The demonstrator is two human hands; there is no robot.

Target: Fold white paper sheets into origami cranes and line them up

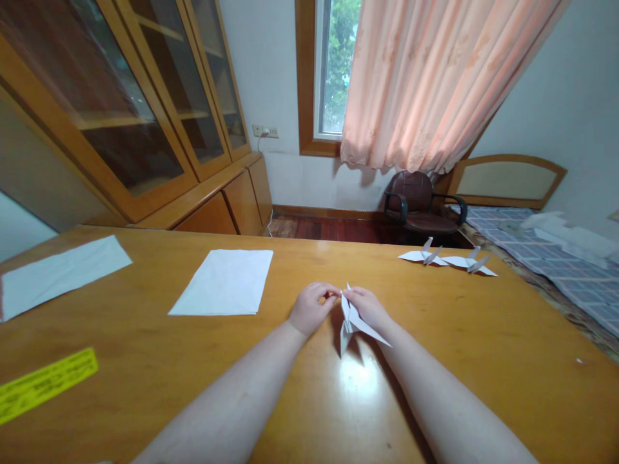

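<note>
A white folded paper crane (349,317) is held just above the wooden desk (203,374), its wings and points spread toward me. My right hand (368,308) grips its far part between thumb and fingers. On the other side, my left hand (314,306) is closed in a pinch, its fingertips at a small point of the crane's far end. The fingertips partly cover that point. Two finished-looking paper cranes, one left (425,256) and one right (470,261), stand side by side at the desk's far right edge.
Stacked white paper sheets (222,283) lie left of my hands, with another white sheet (62,274) farther left. A yellow printed strip (48,385) is at the left edge. Beyond the desk are an armchair (420,200), a glass-door cabinet (159,96) and a bed (546,245).
</note>
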